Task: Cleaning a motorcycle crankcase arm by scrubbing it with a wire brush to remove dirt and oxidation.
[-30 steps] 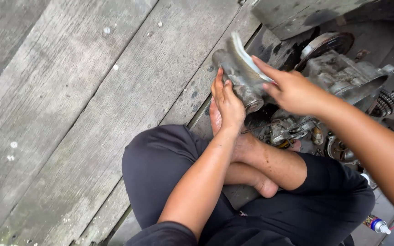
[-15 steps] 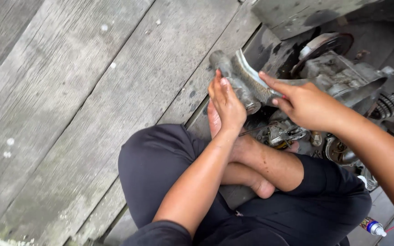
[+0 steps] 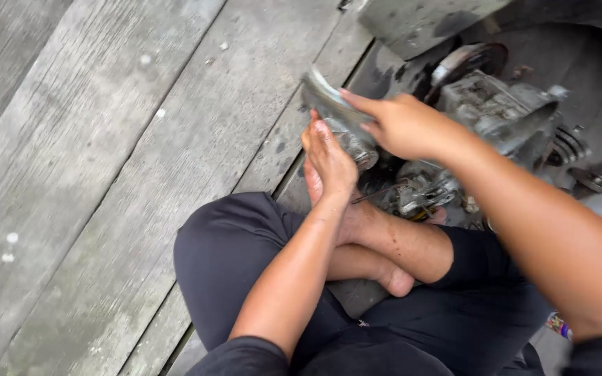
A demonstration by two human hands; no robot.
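A grey, grimy metal engine part, rounded at its lower end with a curved flange-like edge at the top, is held up just above the person's crossed legs, over the gap where the wooden plank floor meets a darker board. It is motion-blurred, so its exact shape is hard to make out. The left hand presses against its near side from below, fingers extended upward along the metal and the palm cupping the rounded end. The right hand comes in from the right and grasps the upper part, fingers stretched across the curved edge and pointing left. Both hands touch the part and lie just beside each other. Immediately behind the right hand sits a dirty engine block with cast housings, a round disc-shaped piece at its top and ribbed fins on its right side; smaller oily metal pieces lie just below it, near the person's bare foot. The person sits cross-legged in dark trousers on the weathered grey planks. A small colourful object peeks out at the lower right, beneath the right forearm.
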